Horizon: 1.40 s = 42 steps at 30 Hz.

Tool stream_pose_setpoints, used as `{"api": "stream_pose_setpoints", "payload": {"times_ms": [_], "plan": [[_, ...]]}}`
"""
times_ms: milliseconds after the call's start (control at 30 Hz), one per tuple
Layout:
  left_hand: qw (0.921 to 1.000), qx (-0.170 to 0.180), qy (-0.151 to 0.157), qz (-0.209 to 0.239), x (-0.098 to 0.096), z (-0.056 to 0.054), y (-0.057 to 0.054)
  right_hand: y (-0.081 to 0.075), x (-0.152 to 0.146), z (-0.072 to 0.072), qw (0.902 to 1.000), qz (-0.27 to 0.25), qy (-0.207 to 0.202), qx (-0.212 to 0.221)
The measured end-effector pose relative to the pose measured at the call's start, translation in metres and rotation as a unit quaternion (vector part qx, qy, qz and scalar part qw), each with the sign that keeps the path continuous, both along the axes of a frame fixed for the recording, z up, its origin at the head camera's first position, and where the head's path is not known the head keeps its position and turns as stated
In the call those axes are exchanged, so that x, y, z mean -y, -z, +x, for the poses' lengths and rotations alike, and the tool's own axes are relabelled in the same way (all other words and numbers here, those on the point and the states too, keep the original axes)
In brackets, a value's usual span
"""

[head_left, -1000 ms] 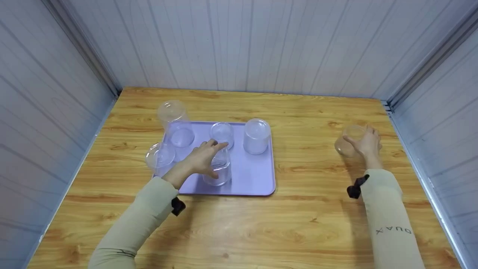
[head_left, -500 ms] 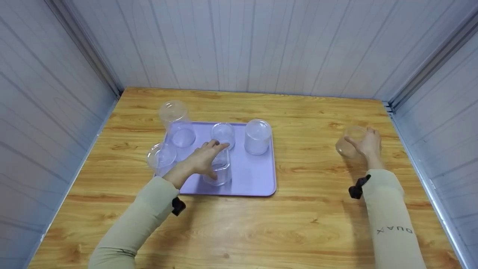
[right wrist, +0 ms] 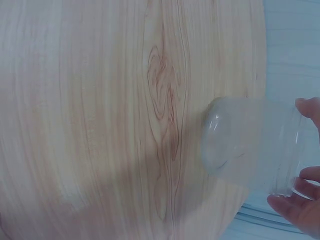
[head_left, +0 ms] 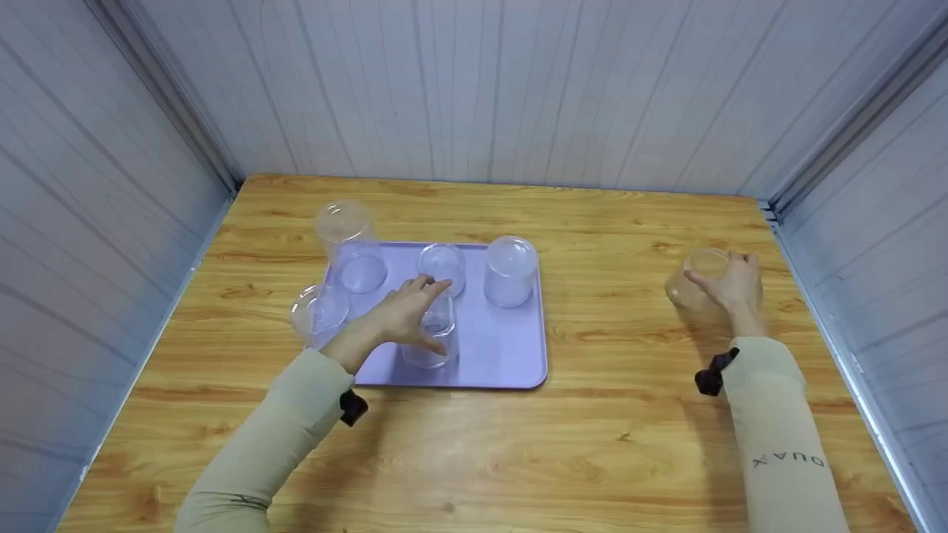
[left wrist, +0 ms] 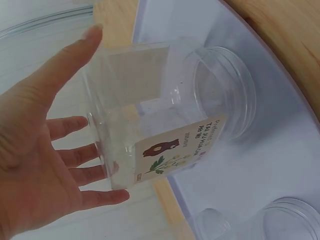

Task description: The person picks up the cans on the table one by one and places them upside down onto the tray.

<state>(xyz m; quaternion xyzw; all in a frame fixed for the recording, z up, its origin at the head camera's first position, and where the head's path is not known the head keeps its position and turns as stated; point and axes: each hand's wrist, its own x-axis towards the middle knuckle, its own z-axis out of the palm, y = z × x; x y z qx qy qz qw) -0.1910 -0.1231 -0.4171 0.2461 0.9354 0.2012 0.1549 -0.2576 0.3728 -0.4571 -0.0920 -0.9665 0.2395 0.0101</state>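
My left hand [head_left: 396,318] is spread around a clear plastic jar [left wrist: 172,107] on the lilac tray [head_left: 496,355]. The jar stands upside down, threaded mouth on the tray, with a printed label on its side. In the left wrist view the fingers are nearly straight at its base, and the thumb points out past one corner. At the far right, my right hand [head_left: 737,289] holds another clear jar [right wrist: 245,142] by its rim, thumb on one side and fingers on the other. This jar stands on the wooden table, mouth up.
Several more clear jars are on or by the tray: a tall one [head_left: 344,226] at back left, one at the left edge [head_left: 320,311], a small one [head_left: 442,266] at back middle, and one [head_left: 511,274] at back right. Pale panel walls [head_left: 474,89] enclose the wooden table [head_left: 518,459].
My left thumb has shifted slightly right, with the rest of that hand nearly still. The right hand has edged a little to the right, while its jar stays in about the same spot.
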Motion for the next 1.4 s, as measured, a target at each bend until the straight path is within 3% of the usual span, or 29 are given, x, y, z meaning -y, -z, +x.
{"api": "stream_pose_setpoints", "payload": {"times_ms": [233,467,867,1033,1400], "plan": [[0.9988,-0.044,-0.003,0.019,0.0,0.001,-0.005,-0.004,0.003,0.003,0.9998,-0.003,0.002,-0.018],[0.9971,-0.062,-0.028,0.033,-0.002,0.002,-0.008,-0.012,0.013,0.006,0.9991,-0.023,0.004,-0.034],[0.9873,-0.096,-0.091,0.087,-0.007,0.01,-0.012,-0.025,0.038,0.014,0.9905,-0.057,-0.017,-0.124],[0.9783,-0.119,-0.105,0.133,-0.009,0.012,-0.011,-0.03,0.048,0.019,0.9846,-0.085,-0.022,-0.151],[0.9474,-0.163,-0.127,0.244,-0.022,0.018,-0.01,-0.033,0.066,0.035,0.9733,-0.15,-0.028,-0.172]]}}
